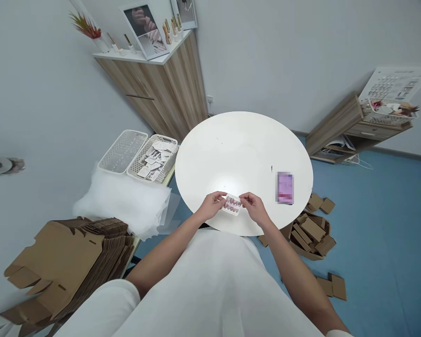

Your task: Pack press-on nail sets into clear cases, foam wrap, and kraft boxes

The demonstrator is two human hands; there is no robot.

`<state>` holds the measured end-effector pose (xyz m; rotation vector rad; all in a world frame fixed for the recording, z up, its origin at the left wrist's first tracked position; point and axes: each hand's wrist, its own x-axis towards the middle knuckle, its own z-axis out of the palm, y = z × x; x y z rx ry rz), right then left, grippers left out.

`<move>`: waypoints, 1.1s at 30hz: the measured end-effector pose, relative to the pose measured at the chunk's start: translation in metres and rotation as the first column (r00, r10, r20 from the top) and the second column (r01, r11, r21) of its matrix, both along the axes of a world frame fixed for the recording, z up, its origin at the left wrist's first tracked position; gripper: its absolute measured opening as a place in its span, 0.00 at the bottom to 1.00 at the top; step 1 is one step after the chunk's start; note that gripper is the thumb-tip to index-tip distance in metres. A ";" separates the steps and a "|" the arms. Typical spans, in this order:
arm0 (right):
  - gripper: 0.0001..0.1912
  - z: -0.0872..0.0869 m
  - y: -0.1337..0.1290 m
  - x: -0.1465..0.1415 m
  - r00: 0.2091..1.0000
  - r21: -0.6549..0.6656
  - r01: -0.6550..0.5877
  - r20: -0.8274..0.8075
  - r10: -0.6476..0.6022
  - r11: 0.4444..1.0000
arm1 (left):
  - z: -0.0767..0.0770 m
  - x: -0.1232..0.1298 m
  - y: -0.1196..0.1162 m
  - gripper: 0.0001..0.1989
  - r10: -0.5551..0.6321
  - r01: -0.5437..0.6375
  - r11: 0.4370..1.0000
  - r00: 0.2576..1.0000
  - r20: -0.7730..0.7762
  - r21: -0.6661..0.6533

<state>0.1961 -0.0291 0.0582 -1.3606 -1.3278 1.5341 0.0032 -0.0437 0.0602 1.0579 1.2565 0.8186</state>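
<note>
A small tray of press-on nails (pixel 232 206) is held over the near edge of a round white table (pixel 242 145). Two rows of pinkish nails show on it. My left hand (pixel 213 205) pinches the tray's left edge between thumb and fingers. At its upper right corner, the fingers of my right hand (pixel 253 206) are closed on the edge; whether they also grip a single nail is too small to tell. A blurred-out purple rectangular item (pixel 285 187) lies on the table to the right of my right hand.
Left of the table stand a basket of white cards (pixel 154 159), a basket of clear pieces (pixel 122 150), white packing sheets (pixel 122 201) and stacked flat cardboard boxes (pixel 66 262). Small brown boxes (pixel 308 231) fill a carton on the floor at right. A wooden cabinet (pixel 157 84) stands behind.
</note>
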 end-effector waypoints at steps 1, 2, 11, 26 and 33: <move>0.12 0.001 0.002 -0.002 1.000 0.005 -0.012 0.006 0.012 1.000 | -0.001 -0.001 0.000 0.15 0.006 -0.006 1.000 1.000 0.007 0.006; 0.11 0.001 0.004 -0.004 1.000 0.007 -0.021 0.010 0.021 1.000 | -0.002 -0.003 -0.001 0.15 0.013 -0.013 1.000 1.000 0.014 0.008; 0.11 -0.009 0.020 -0.032 0.998 0.016 -0.033 0.047 0.032 0.999 | -0.006 -0.029 -0.001 0.15 0.183 -0.179 0.979 0.983 0.029 -0.097; 0.23 -0.004 0.048 -0.122 0.916 0.199 -0.309 0.326 0.235 0.930 | -0.011 -0.120 0.049 0.20 0.160 -0.162 0.985 0.987 -0.028 -0.067; 0.31 -0.019 0.060 -0.164 0.921 0.137 -0.250 0.339 0.192 0.958 | -0.020 -0.163 0.052 0.29 0.009 0.027 0.992 0.960 -0.282 0.123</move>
